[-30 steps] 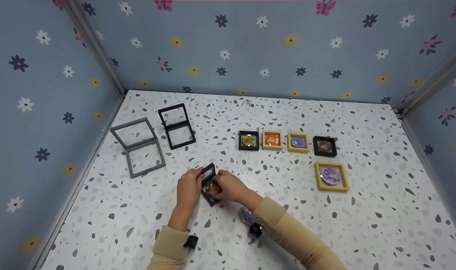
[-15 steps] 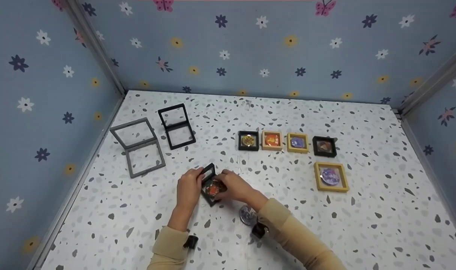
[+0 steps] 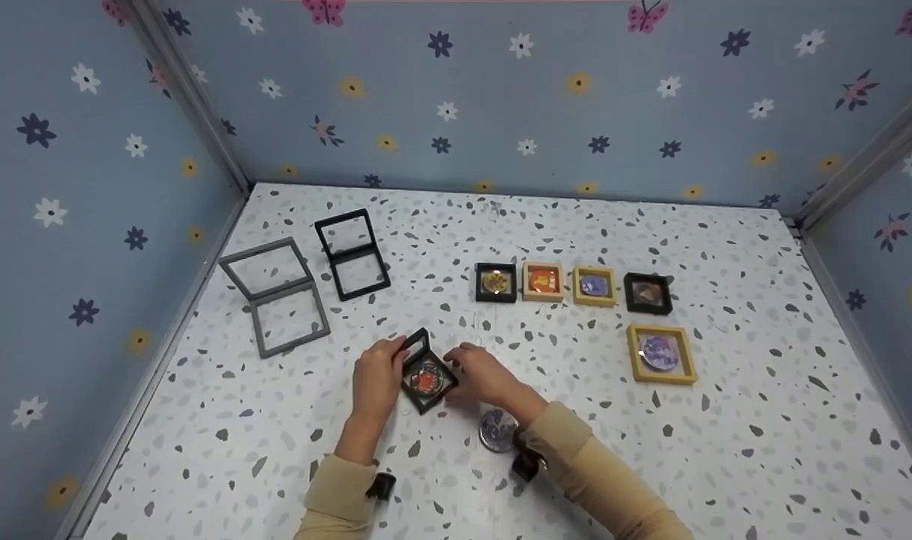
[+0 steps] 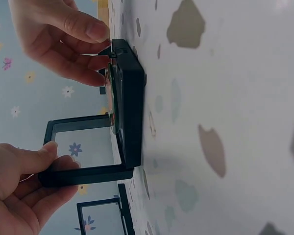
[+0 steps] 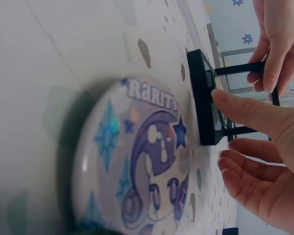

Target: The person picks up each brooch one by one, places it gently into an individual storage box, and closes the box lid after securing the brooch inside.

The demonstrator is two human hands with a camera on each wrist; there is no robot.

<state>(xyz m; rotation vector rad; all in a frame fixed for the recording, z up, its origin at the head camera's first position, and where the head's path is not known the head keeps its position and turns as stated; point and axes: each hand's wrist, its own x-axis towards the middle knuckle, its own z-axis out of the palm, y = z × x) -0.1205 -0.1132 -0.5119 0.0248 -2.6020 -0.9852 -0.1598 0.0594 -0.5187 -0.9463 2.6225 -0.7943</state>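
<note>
My left hand (image 3: 377, 376) pinches the raised lid of a small black hinged display frame (image 4: 130, 103) between thumb and fingers. The frame's base lies on the table. Inside the base lies a round badge (image 3: 427, 379) with a red and dark design. My right hand (image 3: 487, 377) is just to the right of the frame, fingers loosely bent and apart, its thumb close over the badge's edge in the right wrist view. By the right wrist, a round purple badge (image 5: 142, 161) lettered "RARITY" lies face up on the table.
At the left stand a grey frame (image 3: 259, 326) and a black frame (image 3: 339, 279), both with lids raised. To the right, several small closed frames, including an orange-badge one (image 3: 544, 281), form a row. A larger yellow frame (image 3: 636, 369) holding a purple badge lies nearer me.
My right hand has let go of the red badge, which now lies in the frame's base, and drawn back slightly right. The left hand keeps its hold on the lid.
</note>
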